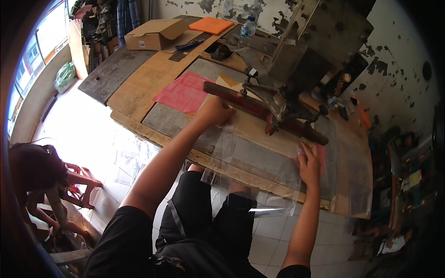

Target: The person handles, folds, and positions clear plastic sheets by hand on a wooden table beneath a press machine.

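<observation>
A clear plastic sheet (259, 171) stretches between my hands and hangs over the table's front edge. My left hand (214, 112) is closed on its upper left side, just under the left end of a long dark red bar (241, 99). The bar belongs to a metal press-like machine (282, 104) and crosses above the work surface. At the sheet's right side is my right hand (309, 163), thumb and fingers at the edge, below the bar's right end. A tan strip (252, 132) lies under the sheet. Pink sheet material (183, 91) lies left of my left hand.
On the worktable (132, 88) stand a cardboard box (155, 33), an orange folder-like item (211, 25) and a water bottle (248, 27). A person (41, 180) sits at the lower left by a red stool (83, 185). Another person (394, 243) is at the far right.
</observation>
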A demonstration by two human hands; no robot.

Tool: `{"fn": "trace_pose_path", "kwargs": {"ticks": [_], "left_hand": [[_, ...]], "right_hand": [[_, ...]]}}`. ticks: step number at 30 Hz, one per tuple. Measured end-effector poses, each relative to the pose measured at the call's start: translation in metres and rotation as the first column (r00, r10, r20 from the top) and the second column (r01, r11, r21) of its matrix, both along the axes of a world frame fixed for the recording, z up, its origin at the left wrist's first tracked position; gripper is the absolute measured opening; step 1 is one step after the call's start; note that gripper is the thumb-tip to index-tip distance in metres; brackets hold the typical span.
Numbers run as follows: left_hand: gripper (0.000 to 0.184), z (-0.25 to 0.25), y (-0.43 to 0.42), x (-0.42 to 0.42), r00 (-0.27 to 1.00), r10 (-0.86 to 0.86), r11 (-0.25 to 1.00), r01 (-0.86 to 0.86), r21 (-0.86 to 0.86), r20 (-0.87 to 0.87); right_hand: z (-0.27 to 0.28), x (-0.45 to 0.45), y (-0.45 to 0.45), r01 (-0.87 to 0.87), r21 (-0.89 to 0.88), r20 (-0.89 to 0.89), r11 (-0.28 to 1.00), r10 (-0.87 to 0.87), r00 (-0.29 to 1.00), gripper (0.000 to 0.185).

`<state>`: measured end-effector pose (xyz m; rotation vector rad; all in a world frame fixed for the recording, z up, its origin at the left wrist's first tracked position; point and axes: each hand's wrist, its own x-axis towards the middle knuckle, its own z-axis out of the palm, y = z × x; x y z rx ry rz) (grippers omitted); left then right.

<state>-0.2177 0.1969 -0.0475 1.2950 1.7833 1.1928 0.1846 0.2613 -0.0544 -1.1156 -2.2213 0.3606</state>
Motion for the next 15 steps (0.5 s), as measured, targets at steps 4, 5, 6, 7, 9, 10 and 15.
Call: {"fn": "trace_pose_path", "kwargs": {"ticks": [4,5,6,7,9,10,15], "left_hand": [[0.028,-0.005,0.009,0.004,0.985,0.06,0.998,-0.064,-0.026,-0.159],[0.027,0.001,0.004,0.01,0.973,0.111,0.994,-0.112,0.007,-0.202],[0.026,0.003,0.001,0.014,0.957,0.164,0.986,-0.159,0.04,-0.241],[0.026,-0.001,0.003,0.015,0.958,0.16,0.987,-0.157,0.032,-0.238],[0.023,-0.007,0.007,0.016,0.953,0.19,0.982,-0.179,0.065,-0.235],[0.023,-0.01,0.008,0.017,0.955,0.187,0.982,-0.177,0.06,-0.232],[0.025,-0.013,0.009,0.02,0.919,0.272,0.96,-0.238,0.15,-0.284]], "right_hand": [[0.007,-0.005,-0.005,0.015,-0.047,0.025,0.999,-0.014,1.0,0.04],[0.004,-0.004,-0.003,0.017,-0.054,0.027,0.998,-0.016,1.0,0.04],[0.002,-0.003,-0.001,0.03,-0.01,0.058,0.999,-0.029,0.998,0.04],[-0.001,-0.002,0.001,0.042,0.034,0.088,0.999,-0.045,0.995,0.041],[0.0,-0.003,0.001,0.014,0.082,0.116,0.997,-0.024,0.993,0.04],[0.002,-0.003,0.001,-0.018,0.139,0.139,0.99,-0.002,0.99,0.04],[0.006,-0.005,0.001,0.02,0.064,0.147,0.998,-0.03,0.989,0.042]]}}
